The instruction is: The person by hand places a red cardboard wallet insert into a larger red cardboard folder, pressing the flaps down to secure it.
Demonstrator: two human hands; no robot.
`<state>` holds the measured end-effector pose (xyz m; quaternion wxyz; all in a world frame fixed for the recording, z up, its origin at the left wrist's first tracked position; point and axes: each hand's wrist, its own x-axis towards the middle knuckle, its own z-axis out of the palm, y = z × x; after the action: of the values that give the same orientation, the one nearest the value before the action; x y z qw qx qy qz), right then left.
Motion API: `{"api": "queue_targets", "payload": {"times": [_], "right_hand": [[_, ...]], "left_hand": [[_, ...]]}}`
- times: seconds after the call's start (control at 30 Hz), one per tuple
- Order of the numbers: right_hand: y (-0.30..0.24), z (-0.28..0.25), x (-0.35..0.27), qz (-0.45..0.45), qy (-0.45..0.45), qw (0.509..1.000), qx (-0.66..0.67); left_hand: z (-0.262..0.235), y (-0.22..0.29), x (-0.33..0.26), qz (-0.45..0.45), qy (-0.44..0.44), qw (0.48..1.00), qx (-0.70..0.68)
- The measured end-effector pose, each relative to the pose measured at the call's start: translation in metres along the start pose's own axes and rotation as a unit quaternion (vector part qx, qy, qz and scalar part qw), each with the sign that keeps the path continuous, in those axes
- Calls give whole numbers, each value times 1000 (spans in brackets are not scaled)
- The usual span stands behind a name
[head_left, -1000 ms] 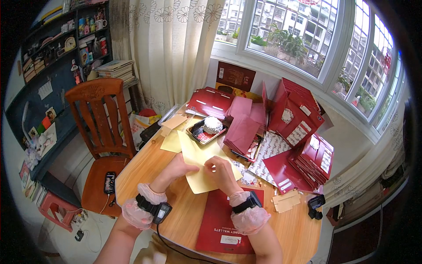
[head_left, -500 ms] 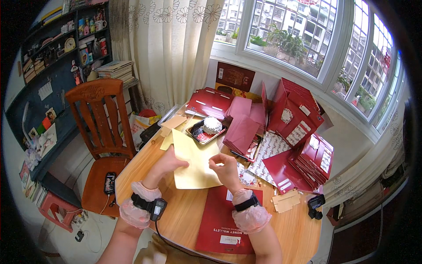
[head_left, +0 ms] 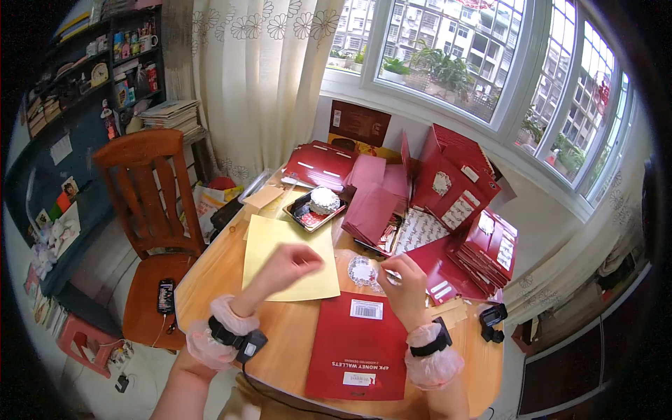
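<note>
Wood table (head_left: 210,280) held red boxes (head_left: 448,189). Yellow paper (head_left: 287,262), lifted before, now lay flat under the left hand (head_left: 290,262), fingers curled. Right hand (head_left: 406,280) pinched something small; cannot tell what.

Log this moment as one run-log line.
left hand: flat on yellow sheet | right hand: pinching something small, unclear | red packet: flat on table, front edge
</note>
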<state>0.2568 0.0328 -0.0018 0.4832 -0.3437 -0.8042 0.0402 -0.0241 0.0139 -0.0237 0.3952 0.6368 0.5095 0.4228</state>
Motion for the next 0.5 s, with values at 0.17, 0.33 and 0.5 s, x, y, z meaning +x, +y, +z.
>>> {"api": "queue_targets", "payload": {"times": [0.17, 0.33, 0.5], "right_hand": [[-7, -42, -28, -3, 20, 997, -73], [5, -62, -53, 38, 14, 995, -86], [6, -59, -58, 35, 11, 996, -77]], "left_hand": [[48, -1, -4, 40, -130, 991, -9], [53, -5, 2, 248, -76, 932, 253], [32, -12, 1, 223, -78, 872, 429]]}}
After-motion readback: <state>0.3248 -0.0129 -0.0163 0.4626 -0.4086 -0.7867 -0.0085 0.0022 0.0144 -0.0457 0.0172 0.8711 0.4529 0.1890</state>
